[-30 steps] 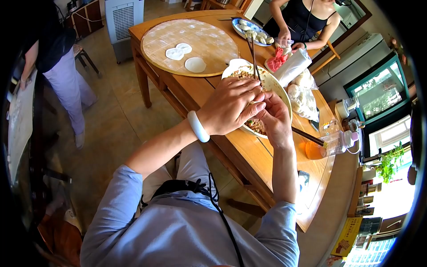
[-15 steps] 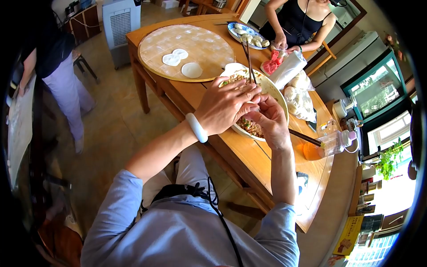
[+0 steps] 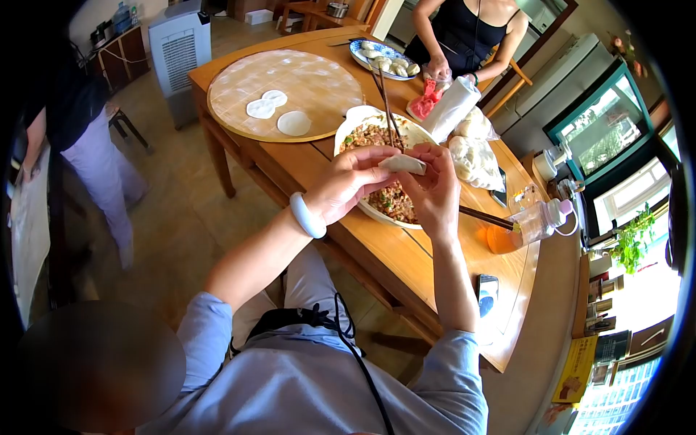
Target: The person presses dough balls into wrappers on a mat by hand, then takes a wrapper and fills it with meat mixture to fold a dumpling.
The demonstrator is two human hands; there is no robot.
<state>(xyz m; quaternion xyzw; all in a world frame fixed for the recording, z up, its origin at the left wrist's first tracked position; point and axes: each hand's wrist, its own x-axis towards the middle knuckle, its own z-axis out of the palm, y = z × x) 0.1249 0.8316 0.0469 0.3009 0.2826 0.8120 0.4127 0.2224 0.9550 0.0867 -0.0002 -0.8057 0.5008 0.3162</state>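
Observation:
A white, folded dumpling [image 3: 403, 164] is pinched between my two hands above a bowl of minced filling [image 3: 391, 201]. The fingers of my left hand [image 3: 346, 183] hold its left end; a pale bangle circles that wrist. At its right end, the thumb and fingers of my right hand [image 3: 435, 188] press the wrapper. Dark chopsticks [image 3: 388, 109] stand tilted in the filling behind my hands. Part of the bowl is hidden by my hands. On the floured round board [image 3: 319, 80] lie a single wrapper [image 3: 293, 123] and two overlapping wrappers [image 3: 261, 108].
A blue-patterned plate [image 3: 355, 49] of dumplings stands at the far side, near a seated person [image 3: 471, 32]. Bagged dough [image 3: 475, 161], a bottle of orange liquid [image 3: 525, 226] and a phone [image 3: 487, 290] are on the right. Another person [image 3: 87, 138] stands at left.
My hands have opened out a little from around the dumpling, so its folded edge now shows. The view has shifted slightly, and a blurred round shape has appeared at lower left.

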